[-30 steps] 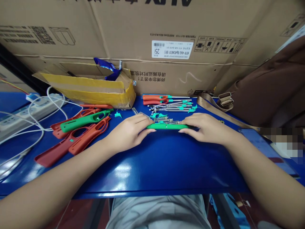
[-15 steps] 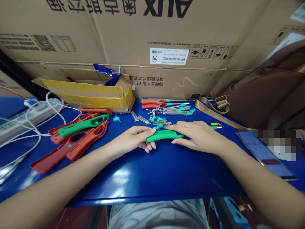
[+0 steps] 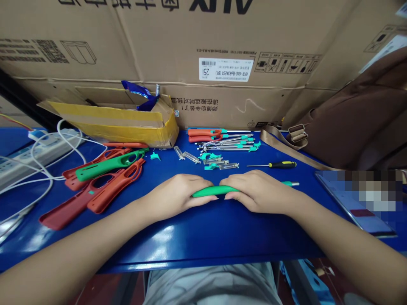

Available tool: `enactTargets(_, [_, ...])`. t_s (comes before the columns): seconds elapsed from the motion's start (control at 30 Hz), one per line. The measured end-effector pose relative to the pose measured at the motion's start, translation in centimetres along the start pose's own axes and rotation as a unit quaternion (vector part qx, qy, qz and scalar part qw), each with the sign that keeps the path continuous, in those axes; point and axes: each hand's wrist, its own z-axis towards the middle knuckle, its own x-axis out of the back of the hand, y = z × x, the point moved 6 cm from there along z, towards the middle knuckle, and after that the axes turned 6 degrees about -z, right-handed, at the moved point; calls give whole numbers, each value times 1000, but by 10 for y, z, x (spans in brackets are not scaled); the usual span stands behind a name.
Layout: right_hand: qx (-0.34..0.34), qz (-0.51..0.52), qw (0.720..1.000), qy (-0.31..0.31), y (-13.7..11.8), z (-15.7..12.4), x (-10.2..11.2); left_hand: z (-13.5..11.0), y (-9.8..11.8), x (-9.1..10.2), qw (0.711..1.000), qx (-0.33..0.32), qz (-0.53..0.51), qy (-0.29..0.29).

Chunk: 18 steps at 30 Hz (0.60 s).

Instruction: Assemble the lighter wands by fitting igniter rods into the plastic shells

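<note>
Between both hands lies a green long-nozzle lighter (image 3: 216,191), held sideways over the blue table. My left hand (image 3: 181,192) grips its left end, fingers on top and thumb below. My right hand (image 3: 259,188) closes on its right part in the same manner and hides much of it. Past my right hand shows a metal tube with a teal collar (image 3: 291,184), in line with the lighter. Just beyond the hands lie clear fuel tanks (image 3: 229,166) and teal triggers (image 3: 212,157). A black-and-yellow screwdriver (image 3: 282,164) rests behind my right hand.
To the left are red and orange handle shells (image 3: 68,207) with a green shell (image 3: 101,166) on top. Two orange-handled lighters (image 3: 205,133) and several metal tubes (image 3: 235,148) lie at the back. A yellow-taped box (image 3: 127,127), power strip (image 3: 15,159), phone (image 3: 352,207) and brown bag (image 3: 359,110) surround them.
Both hands have come a little nearer to me and closed more firmly around the green lighter, which now shows its narrow edge. The screwdriver and metal tube have come into fuller view.
</note>
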Motion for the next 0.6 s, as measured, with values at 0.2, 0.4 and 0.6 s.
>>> enactTargets(0.2, [-1, 43, 999, 6, 4, -2, 8, 1, -5, 3, 1000, -3, -11, 1])
enactTargets(0.4, [-50, -21, 997, -53, 19, -10, 12, 0, -12, 11, 999, -22, 23, 7])
enactTargets(0.6, [-64, -76, 993, -67, 23, -9, 8, 0, -15, 8, 999, 19, 34, -22])
